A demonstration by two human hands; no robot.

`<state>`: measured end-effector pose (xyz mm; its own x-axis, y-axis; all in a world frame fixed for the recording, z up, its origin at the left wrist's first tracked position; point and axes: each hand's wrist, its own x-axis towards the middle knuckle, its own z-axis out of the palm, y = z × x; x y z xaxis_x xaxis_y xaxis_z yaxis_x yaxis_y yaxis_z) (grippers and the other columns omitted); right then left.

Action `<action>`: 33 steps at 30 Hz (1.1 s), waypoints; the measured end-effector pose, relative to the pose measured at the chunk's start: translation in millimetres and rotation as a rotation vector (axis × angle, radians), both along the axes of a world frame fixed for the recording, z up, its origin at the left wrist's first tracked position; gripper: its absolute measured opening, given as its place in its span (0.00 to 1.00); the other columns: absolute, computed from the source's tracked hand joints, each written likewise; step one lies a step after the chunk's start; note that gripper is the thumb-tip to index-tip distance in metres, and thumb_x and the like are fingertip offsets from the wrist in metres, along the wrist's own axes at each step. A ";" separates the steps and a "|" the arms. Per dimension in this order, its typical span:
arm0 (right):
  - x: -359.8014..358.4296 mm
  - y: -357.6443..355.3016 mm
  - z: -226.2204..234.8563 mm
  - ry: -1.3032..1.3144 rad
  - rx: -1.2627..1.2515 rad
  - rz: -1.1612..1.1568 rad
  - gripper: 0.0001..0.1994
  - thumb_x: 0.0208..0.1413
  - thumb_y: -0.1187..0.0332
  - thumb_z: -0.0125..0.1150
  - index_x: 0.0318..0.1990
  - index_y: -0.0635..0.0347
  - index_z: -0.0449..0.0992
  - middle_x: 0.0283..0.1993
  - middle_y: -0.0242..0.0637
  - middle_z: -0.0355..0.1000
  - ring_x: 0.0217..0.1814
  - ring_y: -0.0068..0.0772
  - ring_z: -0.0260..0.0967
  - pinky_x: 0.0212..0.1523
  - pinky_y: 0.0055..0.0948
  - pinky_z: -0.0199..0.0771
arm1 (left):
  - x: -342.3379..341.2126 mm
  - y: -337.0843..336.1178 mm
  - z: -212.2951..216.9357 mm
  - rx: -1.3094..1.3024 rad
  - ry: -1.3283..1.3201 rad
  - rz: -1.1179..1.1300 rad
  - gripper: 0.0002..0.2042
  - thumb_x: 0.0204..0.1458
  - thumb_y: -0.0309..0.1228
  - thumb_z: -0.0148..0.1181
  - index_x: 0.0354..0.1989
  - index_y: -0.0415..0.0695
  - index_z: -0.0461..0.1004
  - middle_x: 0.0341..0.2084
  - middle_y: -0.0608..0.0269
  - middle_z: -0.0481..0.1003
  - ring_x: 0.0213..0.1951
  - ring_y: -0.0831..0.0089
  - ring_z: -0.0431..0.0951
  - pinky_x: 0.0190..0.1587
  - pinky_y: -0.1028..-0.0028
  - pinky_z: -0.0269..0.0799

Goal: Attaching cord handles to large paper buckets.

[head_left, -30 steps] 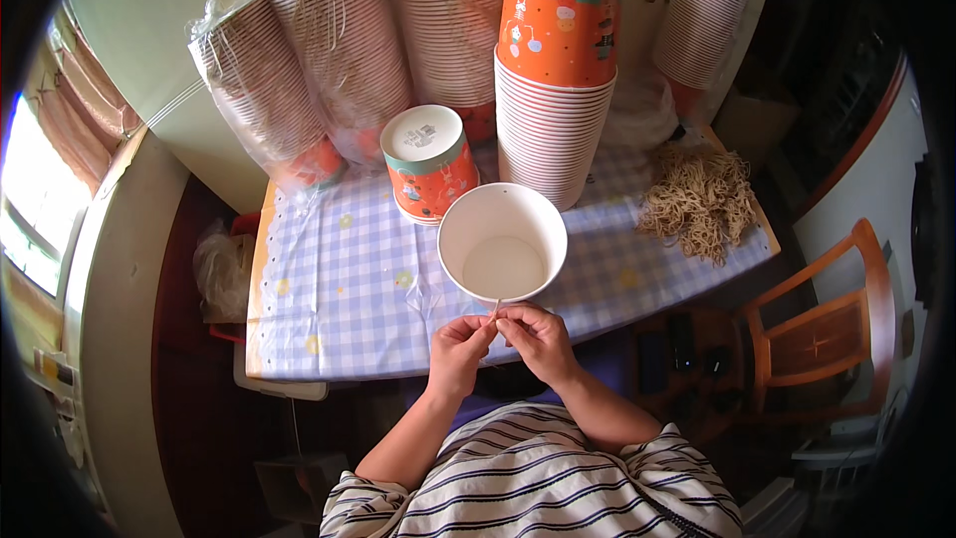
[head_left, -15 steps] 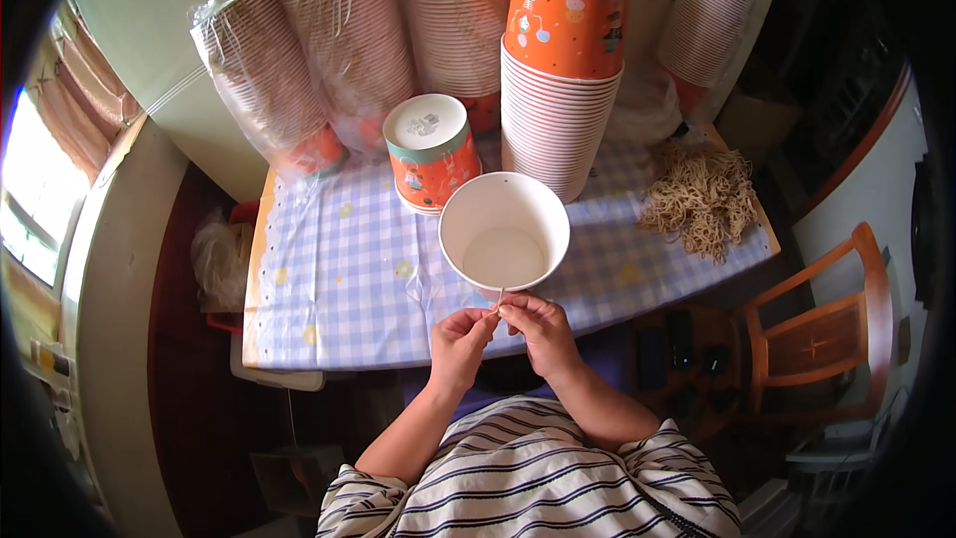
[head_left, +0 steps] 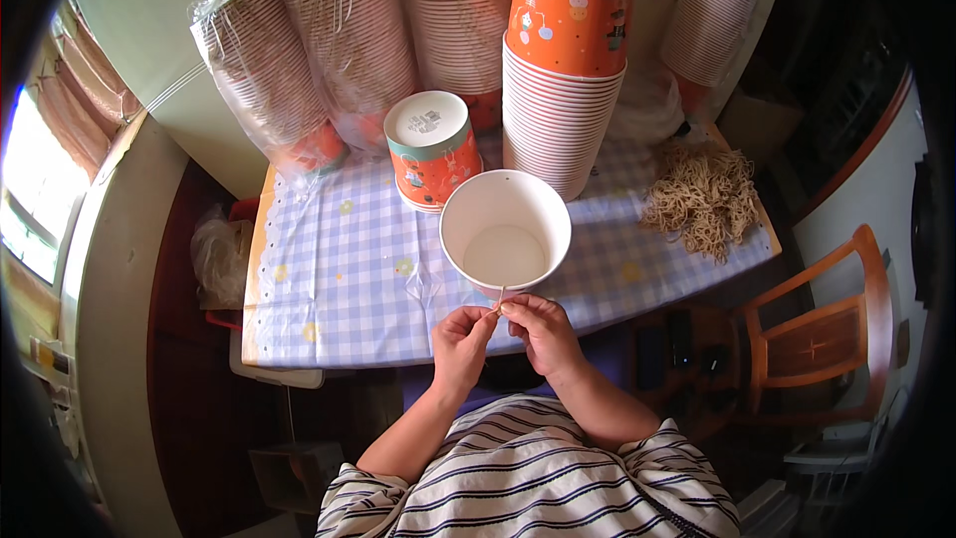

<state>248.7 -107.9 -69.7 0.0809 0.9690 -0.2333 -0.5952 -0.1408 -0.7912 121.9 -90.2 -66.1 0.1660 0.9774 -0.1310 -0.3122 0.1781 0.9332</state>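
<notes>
White bucket (head_left: 505, 201), cord (head_left: 502, 293) between left hand (head_left: 460, 347) and right hand (head_left: 547, 333), barely changed

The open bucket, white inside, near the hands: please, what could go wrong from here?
The bucket looks close to the near edge of the table, so a careless tug might tip it. The thin cord pinched between the left hand and the right hand could slip loose. The tall stack of buckets stands just behind the open one, so a backward push might disturb that stack.

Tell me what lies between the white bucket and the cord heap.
The head view shows only checked tablecloth between the white bucket and the cord heap.
</notes>
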 end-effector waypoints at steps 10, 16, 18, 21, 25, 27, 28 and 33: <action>1.9 -1.5 2.5 0.246 -0.135 0.054 0.05 0.53 0.72 0.56 0.36 0.60 0.76 0.27 0.25 0.71 0.23 0.15 0.61 0.26 0.17 0.62 | 4.8 -4.0 10.3 0.109 0.244 0.043 0.04 0.50 0.23 0.60 0.28 0.35 0.74 0.21 0.70 0.73 0.23 0.88 0.67 0.26 0.86 0.62; -0.9 -2.4 -2.5 0.128 -0.078 0.028 0.06 0.53 0.71 0.57 0.38 0.60 0.77 0.28 0.25 0.72 0.23 0.13 0.60 0.27 0.15 0.61 | 2.1 -2.0 7.1 0.083 0.211 0.036 0.04 0.50 0.23 0.60 0.29 0.35 0.74 0.22 0.70 0.73 0.23 0.88 0.67 0.26 0.87 0.61; -0.4 -2.8 -4.0 0.096 -0.057 0.021 0.07 0.53 0.71 0.57 0.38 0.60 0.77 0.29 0.25 0.72 0.23 0.13 0.60 0.27 0.15 0.61 | 0.6 -0.7 1.4 0.077 0.175 0.037 0.04 0.50 0.23 0.60 0.29 0.35 0.74 0.23 0.69 0.73 0.24 0.87 0.67 0.27 0.87 0.61; 2.6 -2.1 -6.1 0.064 -0.032 0.032 0.07 0.53 0.71 0.58 0.38 0.60 0.77 0.30 0.25 0.73 0.24 0.13 0.59 0.28 0.14 0.61 | -0.5 0.8 -3.0 0.086 0.132 0.040 0.05 0.50 0.24 0.61 0.30 0.34 0.74 0.22 0.70 0.73 0.23 0.88 0.67 0.25 0.87 0.61; 4.9 -0.9 -5.1 0.072 -0.024 0.059 0.07 0.53 0.71 0.58 0.38 0.60 0.77 0.31 0.25 0.73 0.24 0.12 0.59 0.28 0.14 0.60 | -1.9 1.8 -4.7 0.111 0.147 0.038 0.05 0.50 0.25 0.60 0.31 0.34 0.74 0.20 0.71 0.72 0.22 0.88 0.67 0.23 0.87 0.61; 3.2 -0.3 -1.3 0.048 -0.024 0.048 0.07 0.52 0.69 0.59 0.38 0.59 0.78 0.30 0.24 0.73 0.24 0.11 0.57 0.27 0.13 0.57 | -1.2 1.1 0.5 0.129 0.176 0.042 0.05 0.50 0.24 0.60 0.30 0.34 0.74 0.21 0.70 0.73 0.23 0.88 0.67 0.24 0.87 0.61; 2.6 0.0 -0.1 0.025 -0.025 0.036 0.08 0.51 0.68 0.61 0.38 0.59 0.78 0.29 0.22 0.73 0.24 0.11 0.55 0.27 0.13 0.54 | -0.8 0.3 3.0 0.146 0.205 0.046 0.04 0.50 0.23 0.60 0.30 0.34 0.73 0.22 0.70 0.73 0.23 0.88 0.67 0.26 0.87 0.62; 2.9 2.4 -3.2 -0.029 0.010 0.037 0.08 0.51 0.69 0.60 0.38 0.59 0.78 0.29 0.23 0.73 0.24 0.11 0.56 0.27 0.13 0.55 | 1.7 -2.7 4.6 0.217 0.264 0.069 0.04 0.50 0.23 0.60 0.30 0.35 0.73 0.19 0.71 0.72 0.21 0.89 0.66 0.23 0.87 0.60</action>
<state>251.7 -105.5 -72.8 0.0512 0.9737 -0.2218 -0.5662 -0.1546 -0.8096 123.5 -92.9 -61.5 0.0871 0.9949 0.0510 -0.0593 -0.0459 0.9972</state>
